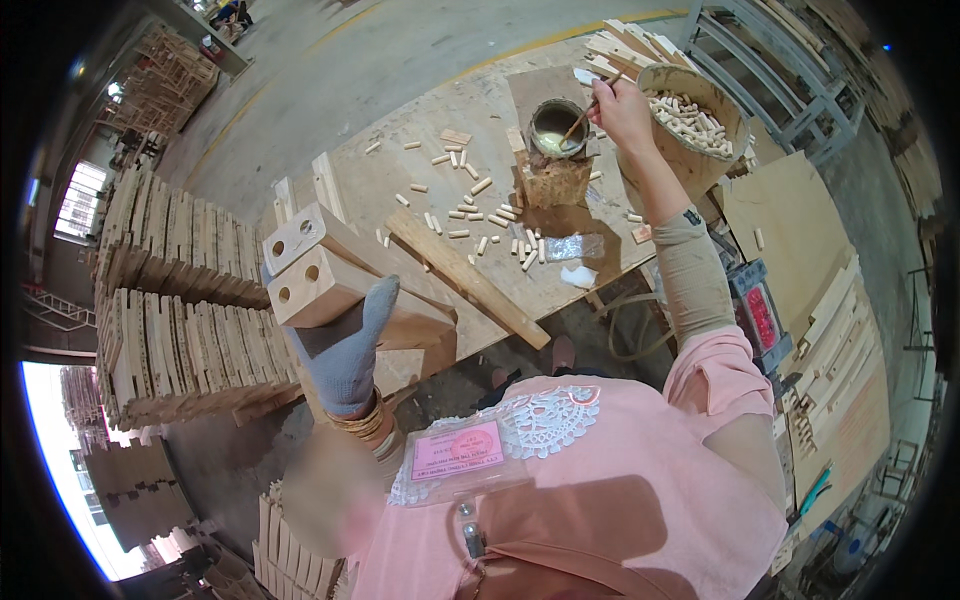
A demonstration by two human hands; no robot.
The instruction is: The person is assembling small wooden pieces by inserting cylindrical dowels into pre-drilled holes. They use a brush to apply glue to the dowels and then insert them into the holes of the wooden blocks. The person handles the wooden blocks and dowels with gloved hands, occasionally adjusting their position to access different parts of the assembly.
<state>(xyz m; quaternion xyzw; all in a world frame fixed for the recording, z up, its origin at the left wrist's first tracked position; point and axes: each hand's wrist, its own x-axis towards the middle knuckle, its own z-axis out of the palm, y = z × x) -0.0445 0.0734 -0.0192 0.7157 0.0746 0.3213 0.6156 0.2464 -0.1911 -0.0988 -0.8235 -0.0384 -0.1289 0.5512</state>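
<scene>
My left hand (345, 355), in a grey-blue knitted glove, is closed around two pale wooden pieces (318, 292) lying one against the other. Each has round drilled holes in the end turned toward me. At the far right of the table my bare right hand (622, 112) pinches a thin wooden stick (578, 124). The stick slants into a dark round pot (537, 128), its lower end in a pale, glue-like liquid (552, 143). A worn block (560, 182) supports the pot. Many short wooden dowels (481, 186) lie scattered between my two hands.
A bucket (690, 178) filled with dowels stands right of the pot. One long wooden strip (470, 278) lies across the table (390, 150) near its front edge. Stacked wooden parts (190, 320) rise at left. A board with wood strips (835, 370) lies at right.
</scene>
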